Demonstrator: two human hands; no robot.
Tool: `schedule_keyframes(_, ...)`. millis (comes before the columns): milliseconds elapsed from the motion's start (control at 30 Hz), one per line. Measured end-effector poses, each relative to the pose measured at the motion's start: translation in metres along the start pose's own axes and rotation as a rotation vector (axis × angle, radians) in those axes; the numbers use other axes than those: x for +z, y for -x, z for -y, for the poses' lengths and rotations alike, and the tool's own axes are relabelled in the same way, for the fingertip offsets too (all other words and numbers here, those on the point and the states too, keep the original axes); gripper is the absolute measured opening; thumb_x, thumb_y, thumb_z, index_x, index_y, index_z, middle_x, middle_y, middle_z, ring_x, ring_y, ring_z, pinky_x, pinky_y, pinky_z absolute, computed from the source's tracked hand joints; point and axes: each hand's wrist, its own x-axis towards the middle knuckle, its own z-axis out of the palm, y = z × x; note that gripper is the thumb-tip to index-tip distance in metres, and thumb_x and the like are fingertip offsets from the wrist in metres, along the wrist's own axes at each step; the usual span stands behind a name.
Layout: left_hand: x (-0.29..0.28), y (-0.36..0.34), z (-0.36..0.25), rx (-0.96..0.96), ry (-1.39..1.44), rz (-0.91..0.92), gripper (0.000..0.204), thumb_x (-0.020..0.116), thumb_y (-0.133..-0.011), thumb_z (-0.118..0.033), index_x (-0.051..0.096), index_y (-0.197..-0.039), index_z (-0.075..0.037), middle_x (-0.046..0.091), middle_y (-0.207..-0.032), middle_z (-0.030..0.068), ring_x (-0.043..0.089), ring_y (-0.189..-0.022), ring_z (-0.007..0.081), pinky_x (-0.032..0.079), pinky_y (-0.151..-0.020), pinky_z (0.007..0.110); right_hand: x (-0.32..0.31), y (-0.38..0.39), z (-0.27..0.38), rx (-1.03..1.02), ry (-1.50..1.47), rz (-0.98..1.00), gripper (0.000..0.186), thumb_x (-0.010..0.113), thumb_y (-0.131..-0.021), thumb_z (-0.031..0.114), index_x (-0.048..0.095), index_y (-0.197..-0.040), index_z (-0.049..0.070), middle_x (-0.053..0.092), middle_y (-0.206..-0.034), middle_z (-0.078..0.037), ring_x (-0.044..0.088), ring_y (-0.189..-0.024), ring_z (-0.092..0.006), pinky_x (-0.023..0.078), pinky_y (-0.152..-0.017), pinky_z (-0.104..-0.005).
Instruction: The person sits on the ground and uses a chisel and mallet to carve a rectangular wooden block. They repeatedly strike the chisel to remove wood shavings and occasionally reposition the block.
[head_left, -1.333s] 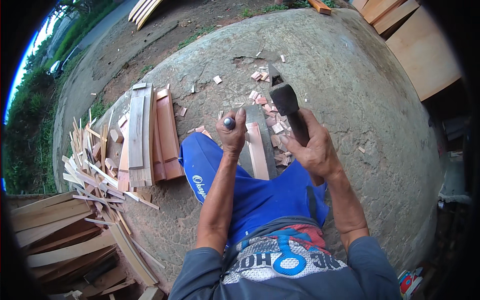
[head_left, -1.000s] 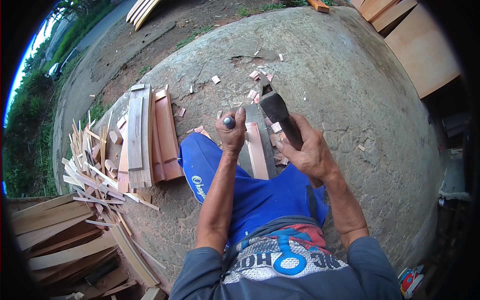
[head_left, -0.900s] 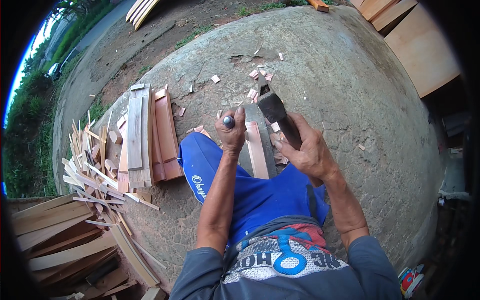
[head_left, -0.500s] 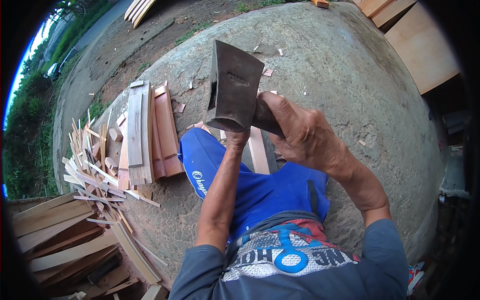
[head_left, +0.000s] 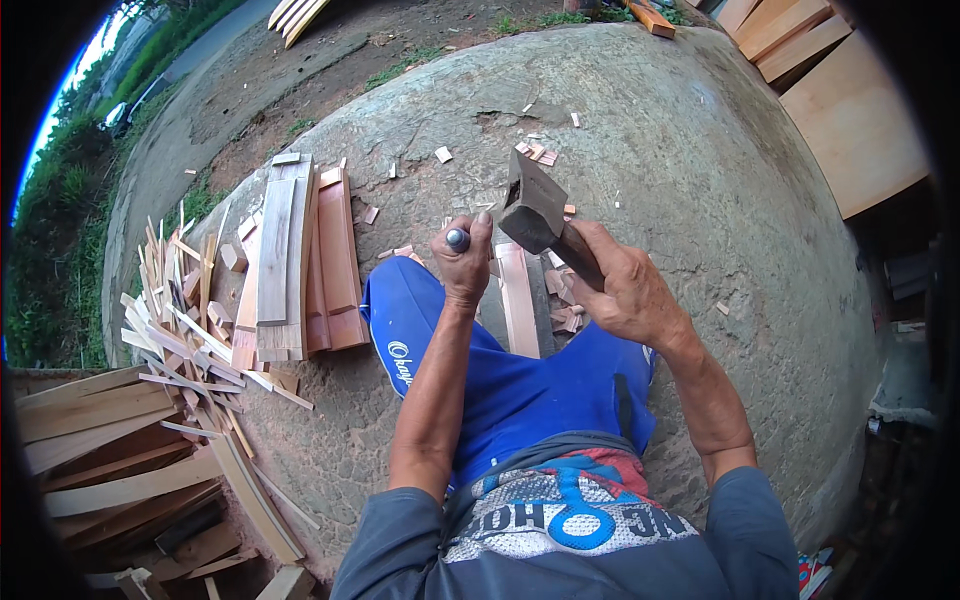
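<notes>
My right hand is wrapped round the short handle of a hatchet, its dark, worn metal head raised in front of my left hand. My left hand is closed round an upright round-ended tool. Only the tool's metal-looking top shows above my fist; its lower end is hidden. A narrow pale wooden board lies between my legs, just beyond my lap, with a grey strip along its side. Small reddish wood chips are heaped to the right of the board.
Shaped wooden boards are stacked to my left, beside a pile of thin offcuts. More planks lie at the lower left. Large wooden panels stand at the far right. Loose chips dot the rounded stone surface.
The hatchet has come down and away from the view, so it appears smaller. My left hand, mostly hidden behind it before, now shows with the round-ended tool in its fist.
</notes>
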Motion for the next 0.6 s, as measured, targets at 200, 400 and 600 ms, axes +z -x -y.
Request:
schedule_keyframes(200, 0.009, -0.003, 0.007, -0.009, 0.0, -0.005, 0.038, 0.074, -0.097, -0.015, 0.057, -0.065, -0.005, 0.052, -0.061, -0.0025, 0.045, -0.056, 0.0064, 0.036, -0.05, 0.029, -0.001, 0.0, -0.001, 0.12, -0.083, 0.016, 0.058, 0.073, -0.09, 0.01, 0.052, -0.143, 0.003, 0.074, -0.109, -0.026, 0.075, -0.104, -0.0387, 0.057, -0.088, -0.0448)
schedule_keyframes(400, 0.007, -0.003, 0.012, -0.012, 0.011, -0.008, 0.038, 0.073, -0.098, -0.015, 0.057, -0.065, -0.006, 0.052, -0.061, -0.0037, 0.044, -0.056, 0.0056, 0.035, -0.05, 0.028, 0.006, 0.004, -0.006, 0.113, -0.053, 0.008, 0.059, 0.072, -0.09, 0.012, 0.05, -0.145, 0.003, 0.073, -0.112, -0.026, 0.074, -0.105, -0.041, 0.056, -0.09, -0.0464)
schedule_keyframes(600, 0.007, -0.001, 0.011, -0.047, 0.016, -0.016, 0.04, 0.073, -0.098, -0.016, 0.055, -0.064, -0.007, 0.051, -0.061, -0.0042, 0.043, -0.057, 0.0052, 0.035, -0.051, 0.028, 0.01, 0.005, -0.008, 0.105, -0.093, 0.037, 0.062, 0.071, -0.089, 0.013, 0.047, -0.146, 0.004, 0.072, -0.113, -0.026, 0.072, -0.103, -0.0455, 0.056, -0.09, -0.0502)
